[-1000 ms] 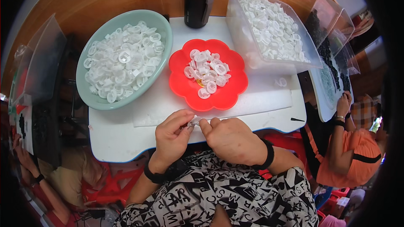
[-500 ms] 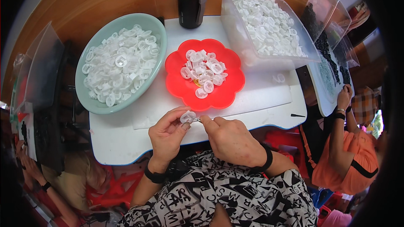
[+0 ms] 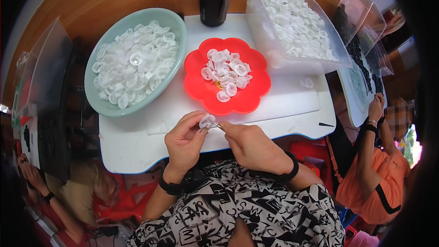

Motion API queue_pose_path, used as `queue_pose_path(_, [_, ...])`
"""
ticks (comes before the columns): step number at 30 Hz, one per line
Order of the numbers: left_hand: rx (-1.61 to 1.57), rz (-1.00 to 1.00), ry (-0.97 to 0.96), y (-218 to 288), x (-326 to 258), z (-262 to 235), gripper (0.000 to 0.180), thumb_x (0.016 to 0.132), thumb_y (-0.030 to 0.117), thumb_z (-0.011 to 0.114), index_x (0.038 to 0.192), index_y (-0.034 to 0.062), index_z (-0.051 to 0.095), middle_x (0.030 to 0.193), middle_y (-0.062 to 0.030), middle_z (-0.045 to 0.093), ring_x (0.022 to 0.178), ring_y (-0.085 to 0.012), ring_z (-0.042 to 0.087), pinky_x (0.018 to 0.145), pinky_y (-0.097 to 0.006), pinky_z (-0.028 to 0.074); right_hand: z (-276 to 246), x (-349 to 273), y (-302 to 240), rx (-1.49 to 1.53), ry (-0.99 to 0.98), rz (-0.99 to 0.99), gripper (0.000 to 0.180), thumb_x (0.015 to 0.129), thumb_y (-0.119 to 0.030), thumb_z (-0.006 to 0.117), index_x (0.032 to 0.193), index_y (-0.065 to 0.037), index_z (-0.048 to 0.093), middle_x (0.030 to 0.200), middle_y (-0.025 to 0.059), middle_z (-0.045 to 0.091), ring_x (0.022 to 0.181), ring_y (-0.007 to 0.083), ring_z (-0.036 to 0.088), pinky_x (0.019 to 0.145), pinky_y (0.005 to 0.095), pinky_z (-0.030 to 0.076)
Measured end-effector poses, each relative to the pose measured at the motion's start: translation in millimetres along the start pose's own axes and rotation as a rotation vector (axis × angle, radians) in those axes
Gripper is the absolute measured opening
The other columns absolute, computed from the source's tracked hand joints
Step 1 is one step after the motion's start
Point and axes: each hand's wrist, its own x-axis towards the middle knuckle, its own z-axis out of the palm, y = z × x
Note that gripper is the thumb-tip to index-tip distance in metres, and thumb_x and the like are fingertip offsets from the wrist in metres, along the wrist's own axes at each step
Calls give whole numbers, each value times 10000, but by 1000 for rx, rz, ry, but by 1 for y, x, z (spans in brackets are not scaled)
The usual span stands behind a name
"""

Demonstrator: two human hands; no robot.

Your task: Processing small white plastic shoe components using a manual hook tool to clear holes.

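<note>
Between thumb and fingers, my left hand (image 3: 184, 140) pinches a small round white plastic part (image 3: 207, 121) in front of the red dish. My right hand (image 3: 254, 148) is closed around a thin metal tool (image 3: 219, 127); its tip meets the white part, and its exact kind is hidden by my fingers. Just beyond my hands, a red flower-shaped dish (image 3: 199, 97) holds a small heap of similar white parts (image 3: 228, 71), with something yellow among them. A pale green basin (image 3: 182, 31) at the left is heaped with more of these parts.
A clear plastic bin (image 3: 299, 62) full of white parts stands at the back right of the white table (image 3: 123, 151). A black bottle (image 3: 213, 4) is at the back. A small black stick (image 3: 325, 125) lies near the right edge. Co-workers sit on both sides, one in an orange shirt (image 3: 372, 180).
The view has shifted slightly, so the table and containers sit a little higher and further right. Both hands keep their grips, with the tool still at the white part.
</note>
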Motion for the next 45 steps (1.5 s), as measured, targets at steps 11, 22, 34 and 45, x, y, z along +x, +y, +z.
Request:
queue_pose_path(11, [137, 41, -39, 14, 1, -3, 327, 791, -130, 555, 1108, -60, 592, 1129, -140, 549, 991, -176, 547, 853, -272, 451, -2, -6, -16, -208, 46, -20, 391, 719, -20, 587, 1096, 39, 502, 724, 166, 572, 624, 323, 605, 557, 404, 488])
queue_pose_path(22, [155, 33, -29, 12, -1, -4, 323, 781, -143, 558, 1087, -49, 604, 1094, -127, 557, 952, -159, 552, 818, -255, 459, -2, 0, -25, -449, -11, -79, 364, 684, -16, 573, 1025, 80, 491, 712, 148, 560, 586, 278, 616, 503, 344, 493])
queue_pose_path(34, [269, 33, -65, -4, -2, -10, 305, 764, -164, 551, 1047, -62, 602, 1077, -128, 568, 949, -162, 567, 807, -250, 476, -2, 10, -22, -482, -221, -36, 448, 618, 3, 592, 1047, 87, 496, 713, 159, 576, 632, 302, 605, 555, 366, 489])
queue_pose_path(45, [140, 281, 320, 57, 56, -35, 404, 812, -98, 570, 1209, -85, 494, 1176, -155, 565, 1055, -194, 547, 900, -301, 436, -22, -23, 22, 84, 283, 33, 285, 809, 17, 479, 1063, 47, 604, 695, 165, 599, 624, 253, 595, 617, 326, 481])
